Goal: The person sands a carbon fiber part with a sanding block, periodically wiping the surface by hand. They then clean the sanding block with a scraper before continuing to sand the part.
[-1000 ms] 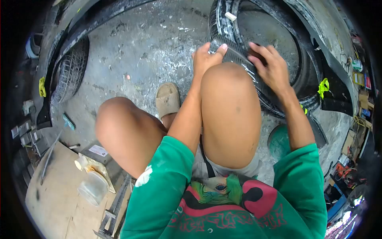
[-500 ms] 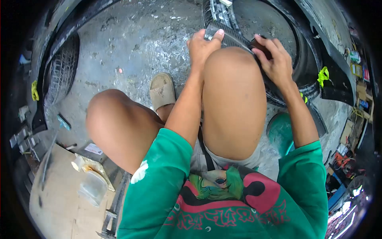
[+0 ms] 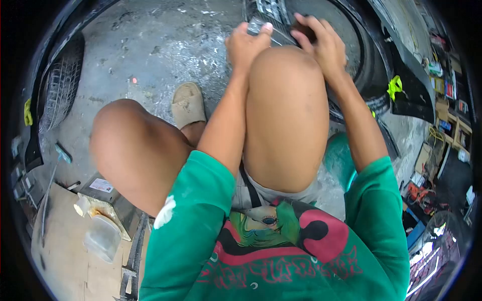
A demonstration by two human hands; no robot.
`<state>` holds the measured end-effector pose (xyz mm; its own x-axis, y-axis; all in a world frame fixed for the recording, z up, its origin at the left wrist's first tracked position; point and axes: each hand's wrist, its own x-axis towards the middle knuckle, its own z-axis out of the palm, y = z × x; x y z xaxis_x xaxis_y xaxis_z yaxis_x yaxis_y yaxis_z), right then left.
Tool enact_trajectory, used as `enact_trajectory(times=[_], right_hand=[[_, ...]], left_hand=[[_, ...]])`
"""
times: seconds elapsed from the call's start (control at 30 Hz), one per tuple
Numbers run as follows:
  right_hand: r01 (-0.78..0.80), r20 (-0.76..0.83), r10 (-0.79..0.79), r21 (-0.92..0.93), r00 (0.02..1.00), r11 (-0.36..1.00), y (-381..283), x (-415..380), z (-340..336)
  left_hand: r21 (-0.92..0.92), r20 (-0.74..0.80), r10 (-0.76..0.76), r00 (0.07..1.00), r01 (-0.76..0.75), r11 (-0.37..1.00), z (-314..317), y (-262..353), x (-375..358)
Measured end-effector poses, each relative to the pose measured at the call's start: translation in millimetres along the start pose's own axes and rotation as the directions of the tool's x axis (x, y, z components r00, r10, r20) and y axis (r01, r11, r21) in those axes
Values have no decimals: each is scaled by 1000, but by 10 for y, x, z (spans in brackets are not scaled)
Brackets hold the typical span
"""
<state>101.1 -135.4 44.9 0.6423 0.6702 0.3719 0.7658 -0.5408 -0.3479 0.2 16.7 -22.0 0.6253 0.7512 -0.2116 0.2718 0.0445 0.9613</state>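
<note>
while the person squats on the stained concrete floor (image 3: 150, 55), both hands work just past the raised right knee (image 3: 283, 80). the left hand (image 3: 244, 46) pinches the near end of a dark ribbed strip (image 3: 273, 31), thumb on top and fingers curled beneath. the right hand (image 3: 319, 42) presses down on the strip's other end, fingers bent over it and closed on a small dark thing i cannot make out. the strip lies against the black curved car panel (image 3: 371, 70) on the floor. a tan sandal (image 3: 187, 104) shows beside the left knee, and a green stool (image 3: 337, 159) sits under the person.
</note>
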Motion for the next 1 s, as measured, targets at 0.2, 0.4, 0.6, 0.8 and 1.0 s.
enact_trajectory(times=[0.2, 0.4, 0.6, 0.8, 1.0], right_hand=[[-7, 61, 4, 44, 998, 999, 18, -243, -249], [-48, 0, 48, -66, 999, 997, -45, 67, 97], [77, 66, -81, 70, 994, 995, 170, -250, -286], [37, 1, -37, 42, 999, 998, 37, 91, 87], [119, 62, -126, 103, 990, 987, 254, -206, -285]], left_hand=[[56, -85, 64, 994, -59, 997, 24, 16, 9], [39, 61, -44, 997, 42, 998, -14, 30, 60], [137, 69, -29, 997, 20, 990, -64, 93, 52], [115, 81, -57, 995, 48, 992, -68, 196, 25], [85, 55, 19, 998, -24, 996, -17, 9, 96]])
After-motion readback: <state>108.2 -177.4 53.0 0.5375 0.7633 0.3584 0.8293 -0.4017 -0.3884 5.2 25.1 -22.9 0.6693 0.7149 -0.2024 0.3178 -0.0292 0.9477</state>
